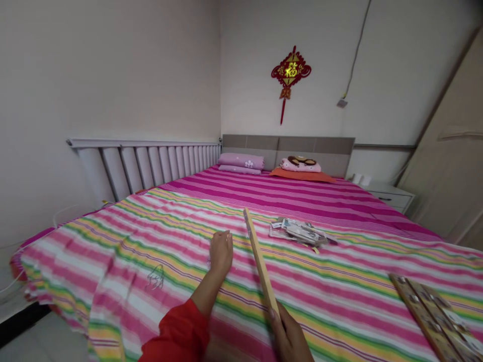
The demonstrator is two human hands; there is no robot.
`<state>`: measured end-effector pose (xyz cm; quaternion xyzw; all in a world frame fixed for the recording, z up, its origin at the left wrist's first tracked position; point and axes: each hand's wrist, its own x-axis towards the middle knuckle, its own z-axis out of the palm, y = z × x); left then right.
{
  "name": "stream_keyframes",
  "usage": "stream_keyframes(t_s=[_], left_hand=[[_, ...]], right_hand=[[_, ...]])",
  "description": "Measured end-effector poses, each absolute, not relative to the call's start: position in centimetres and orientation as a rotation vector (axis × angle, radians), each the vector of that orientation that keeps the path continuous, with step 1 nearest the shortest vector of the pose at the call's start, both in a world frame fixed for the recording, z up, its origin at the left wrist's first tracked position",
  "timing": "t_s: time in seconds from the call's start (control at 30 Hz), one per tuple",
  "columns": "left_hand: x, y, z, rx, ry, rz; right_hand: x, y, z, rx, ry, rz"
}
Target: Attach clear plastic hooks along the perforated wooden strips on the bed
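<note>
My right hand (289, 334) is wrapped round the near end of a wooden board (258, 256). The board is seen edge-on, tilted away from me over the striped sheet, with something small and clear at its far left side. Left of the board is my left hand (222, 251), its fingers curled closed and apart from the wood. Whatever the left fingers hold, if anything, is too small or hidden to name. A tangle of thin dark strands (155, 277) lies on the sheet further left.
Clear plastic packets (302, 232) lie in a pile beyond the board. At the right, wooden boards with shiny pieces (433, 317) rest on the striped sheet (181, 236). Folded bedding (241, 162) and an orange pillow (302, 174) are by the headboard (256, 143). A radiator (151, 166) lines the left wall.
</note>
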<state>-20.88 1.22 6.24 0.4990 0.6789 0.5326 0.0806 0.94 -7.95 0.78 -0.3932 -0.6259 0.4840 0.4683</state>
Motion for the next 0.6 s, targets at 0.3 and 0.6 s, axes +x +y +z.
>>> stream_keyframes(t_s=[0.3,0.6], left_hand=[[-16.1,4.7,7.0,0.934,1.755,1.858],[-18.9,5.8,8.5,0.927,1.521,1.942]], right_hand=[[0.6,-8.0,-1.2,-0.917,-1.729,1.039],[1.7,-8.1,-5.3,-1.033,-1.719,0.801]])
